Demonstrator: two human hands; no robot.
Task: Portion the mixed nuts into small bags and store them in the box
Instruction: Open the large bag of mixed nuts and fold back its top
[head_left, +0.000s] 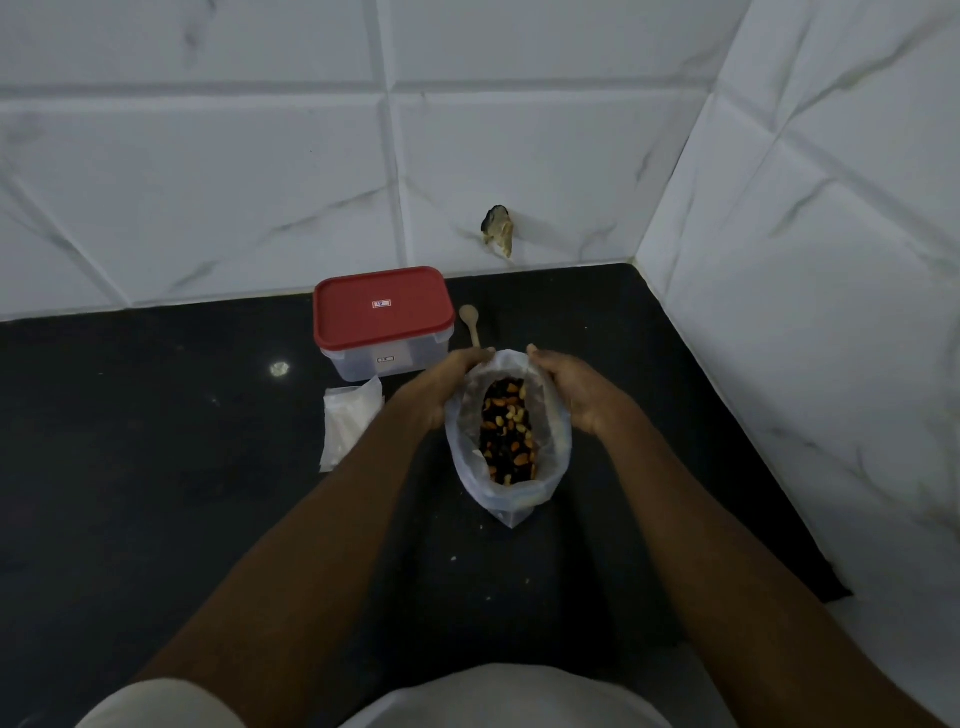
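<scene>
A large clear plastic bag (506, 501) stands open on the black counter, with mixed nuts (508, 431) showing inside. My left hand (444, 387) grips the left side of the bag's mouth. My right hand (574, 389) grips the right side, holding the mouth spread. A clear box with a red lid (383, 306) sits shut behind and to the left. A stack of small clear bags (348, 426) lies flat left of my left forearm. A wooden spoon (470, 322) lies between the box and the bag, its handle end hidden behind my left hand.
The black counter (156, 467) ends at white tiled walls behind and on the right (805, 312). A small dark object (500, 228) hangs on the back wall. Crumbs dot the counter in front of the bag.
</scene>
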